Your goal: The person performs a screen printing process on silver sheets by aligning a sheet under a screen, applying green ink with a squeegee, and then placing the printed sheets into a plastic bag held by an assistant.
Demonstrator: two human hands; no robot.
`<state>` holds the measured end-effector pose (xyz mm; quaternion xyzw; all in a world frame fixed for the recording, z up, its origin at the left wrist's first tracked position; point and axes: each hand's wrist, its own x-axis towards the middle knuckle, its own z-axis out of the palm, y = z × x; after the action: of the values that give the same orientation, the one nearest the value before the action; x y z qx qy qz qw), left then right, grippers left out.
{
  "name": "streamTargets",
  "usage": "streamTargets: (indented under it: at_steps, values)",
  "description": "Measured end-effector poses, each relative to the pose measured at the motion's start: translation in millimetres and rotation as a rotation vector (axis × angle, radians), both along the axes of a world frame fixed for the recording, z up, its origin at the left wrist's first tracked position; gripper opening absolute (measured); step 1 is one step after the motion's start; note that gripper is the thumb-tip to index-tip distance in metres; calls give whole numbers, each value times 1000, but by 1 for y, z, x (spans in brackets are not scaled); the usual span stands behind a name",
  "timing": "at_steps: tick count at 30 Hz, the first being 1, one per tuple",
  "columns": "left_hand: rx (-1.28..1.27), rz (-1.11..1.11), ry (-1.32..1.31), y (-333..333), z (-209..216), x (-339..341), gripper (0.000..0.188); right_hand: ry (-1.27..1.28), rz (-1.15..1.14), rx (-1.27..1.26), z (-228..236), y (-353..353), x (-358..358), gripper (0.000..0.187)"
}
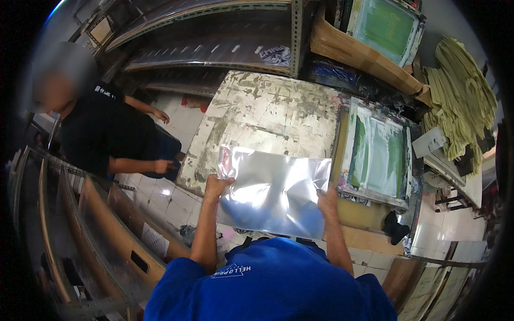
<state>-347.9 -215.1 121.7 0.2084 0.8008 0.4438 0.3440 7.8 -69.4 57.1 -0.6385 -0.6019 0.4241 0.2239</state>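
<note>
A shiny, see-through plastic film sheet [273, 187] is stretched out between my hands at the near edge of a worn, paint-stained table [267, 107]. My left hand [218, 185] pinches its left edge, with the thumb on top. At the opposite edge, my right hand [327, 200] grips the sheet, its fingers partly hidden. A pinkish-red patch shows near the sheet's upper left corner. The film is slightly rippled and reflects light, with blue from my shirt showing in its lower part.
Right of the sheet lies a screen-printing frame [376, 152] with green mesh and whitish smears. Another green screen [383, 27] stands in a cardboard box [364, 51] behind. Yellowish cloths [463, 80] hang at right. A person in black [107, 123] stands at left, near wooden racks [107, 230].
</note>
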Motion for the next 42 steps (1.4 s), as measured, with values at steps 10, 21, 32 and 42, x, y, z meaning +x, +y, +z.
streamTargets:
  at_steps: [10,21,32,42]
  values:
    - [-27,183,10,-62,-14,62,22,157,146,85,-12,-8,36,49]
    - [18,314,-88,-98,-22,126,19,304,207,-135,-42,-2,78,82]
    - [51,300,-145,-87,-2,122,22,174,277,111,12,4,83,71]
    - [151,240,-185,-53,6,94,19,334,229,103,89,16,74,63]
